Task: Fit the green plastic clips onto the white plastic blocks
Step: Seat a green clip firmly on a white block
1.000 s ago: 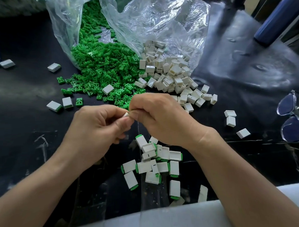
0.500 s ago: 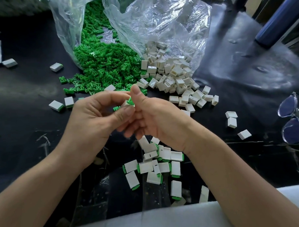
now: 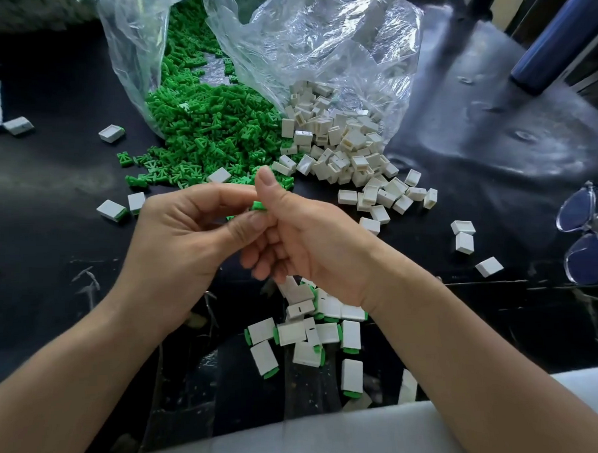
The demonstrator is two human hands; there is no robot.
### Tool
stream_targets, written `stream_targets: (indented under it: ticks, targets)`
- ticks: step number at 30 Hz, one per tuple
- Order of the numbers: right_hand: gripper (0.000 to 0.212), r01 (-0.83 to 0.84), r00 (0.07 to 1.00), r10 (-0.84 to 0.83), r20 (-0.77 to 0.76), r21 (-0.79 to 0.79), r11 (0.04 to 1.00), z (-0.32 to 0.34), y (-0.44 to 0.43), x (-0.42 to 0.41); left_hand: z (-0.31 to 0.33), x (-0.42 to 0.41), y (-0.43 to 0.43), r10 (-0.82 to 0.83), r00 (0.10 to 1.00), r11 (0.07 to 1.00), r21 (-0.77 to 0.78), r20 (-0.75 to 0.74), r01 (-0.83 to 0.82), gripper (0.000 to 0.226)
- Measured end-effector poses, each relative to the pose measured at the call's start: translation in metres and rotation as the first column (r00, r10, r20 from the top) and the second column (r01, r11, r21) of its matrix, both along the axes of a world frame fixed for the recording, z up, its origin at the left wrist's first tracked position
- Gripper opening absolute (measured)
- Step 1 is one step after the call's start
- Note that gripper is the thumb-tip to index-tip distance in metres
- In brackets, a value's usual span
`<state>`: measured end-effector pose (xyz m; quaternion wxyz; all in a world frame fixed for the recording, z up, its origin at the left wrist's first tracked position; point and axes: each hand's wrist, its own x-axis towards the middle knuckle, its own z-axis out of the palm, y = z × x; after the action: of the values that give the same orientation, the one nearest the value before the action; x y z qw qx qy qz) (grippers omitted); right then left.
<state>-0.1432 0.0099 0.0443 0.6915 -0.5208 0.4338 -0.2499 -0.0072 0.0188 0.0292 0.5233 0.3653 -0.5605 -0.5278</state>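
Hands meet just above the middle of the glossy black surface [image 3: 493, 156], both closed on one small green plastic clip [image 3: 258, 206]. The left hand [image 3: 188, 241] has its fingers curled and pinches the clip between thumb and forefinger. The right hand [image 3: 305, 239] presses it from the other side, thumb upright and the other fingers curled under. Whether a white block sits behind the clip, hidden by the fingers, cannot be told.

Beyond the hands, a heap of loose green plastic clips [image 3: 211, 134] spills from crumpled clear plastic bags [image 3: 317, 44]. Touching it on the right is a heap of hollow white plastic blocks [image 3: 338, 145]. Nearer the person, beneath the right wrist, lies a cluster of white blocks with green clips fitted at one end [image 3: 305, 332]. A few single blocks are scattered on either side. Clear-framed glasses with blue-tinted lenses [image 3: 586, 237] rest at the right edge, well apart from the heaps. A white foam strip [image 3: 334, 437] runs along the near edge.
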Motion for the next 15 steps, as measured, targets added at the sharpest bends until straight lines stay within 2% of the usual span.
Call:
stream_targets:
  ticks: [8,15]
  targets:
    - [0.046,0.045,0.999,-0.046,-0.02,-0.04,0.998,0.0013,-0.0019,-0.0013,-0.0029,0.0002,-0.0012,-0.017,1.0,0.999,-0.051,0.01,0.017,0.015]
    - [0.043,0.093,0.994,-0.095,-0.055,-0.038,0.995,-0.0035,0.0005,0.0035,-0.0038,-0.002,0.0006,-0.031,0.998,0.99,-0.137,0.047,0.038,0.013]
